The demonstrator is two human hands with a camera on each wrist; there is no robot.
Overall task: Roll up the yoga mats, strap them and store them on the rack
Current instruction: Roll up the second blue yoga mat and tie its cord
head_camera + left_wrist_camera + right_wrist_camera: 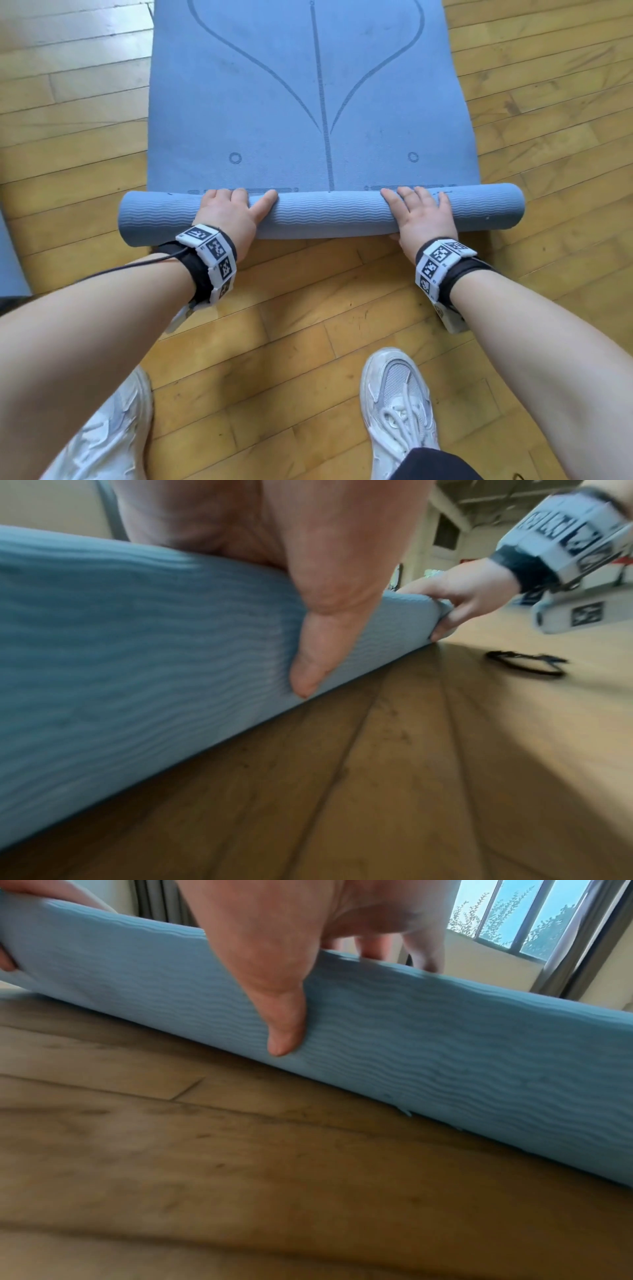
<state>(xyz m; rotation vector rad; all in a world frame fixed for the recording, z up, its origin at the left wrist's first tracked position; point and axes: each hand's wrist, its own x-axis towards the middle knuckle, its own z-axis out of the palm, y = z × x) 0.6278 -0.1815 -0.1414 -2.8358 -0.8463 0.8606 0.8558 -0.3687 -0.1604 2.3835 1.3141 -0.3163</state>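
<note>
My left hand (226, 216) lies on top of the rolled part of the blue yoga mat (318, 102), left of the frame's centre in the head view. Its fingers (239, 196) are fairly straight and draped over the far side of the roll, and the thumb presses the near face, as the left wrist view shows. My right hand (419, 216) sits on the same roll, right of centre, fingers spread over the top and the thumb down on the near side, close to the floor. Neither hand closes round the roll; both rest flat and press on it.

The roll runs across the middle of the head view, its wavy ribbed underside facing out. Beyond it the mat that is not yet rolled lies flat on the wooden floor (308, 325) and reaches to the top edge of the frame, with dark alignment lines and two small rings printed on it.

In the left wrist view a black strap (525, 662) lies on the floor at centre right, near my right hand but apart from it. My white shoes (397, 404) stand at the bottom of the head view. A window (514, 920) shows at the upper right of the right wrist view.
</note>
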